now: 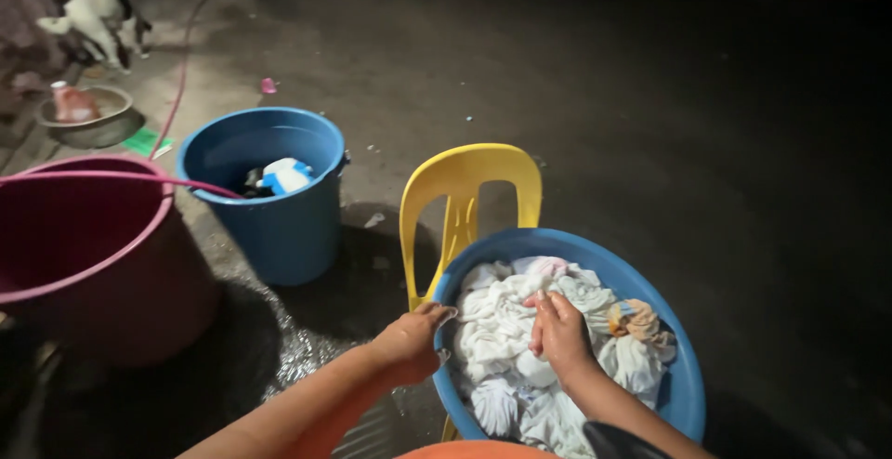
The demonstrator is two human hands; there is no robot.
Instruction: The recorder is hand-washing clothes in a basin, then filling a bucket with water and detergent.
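White laundry (506, 347) filled the round blue basin (683, 385) in front of you, heaped in wet twists, with a pale pink piece near the far rim and an orange-patterned piece (634, 318) on the right side of the pile. The basin sat on a yellow plastic chair (469, 190), whose backrest rose just behind its far rim.

Your left hand (411, 340) was at the near-left rim of the basin, fingers curled and closed on an edge of the white cloth there. Your right hand (557, 331) lay on top of the pile near its middle, fingers bent and drawn together, pinching a fold of the white cloth. Both forearms reached in from the bottom of the view, bare and well apart from each other.

To your left, on the wet dark ground, stood a blue bucket (279, 227) with a white and blue thing inside it that you could not make out clearly. A large maroon tub (93, 264) stood nearer to you on the far left, and a pink hose (130, 177) ran across its rim into the blue bucket. Farther back sat a grey bowl (93, 124), and a black and white animal (98, 15) stood beyond it.
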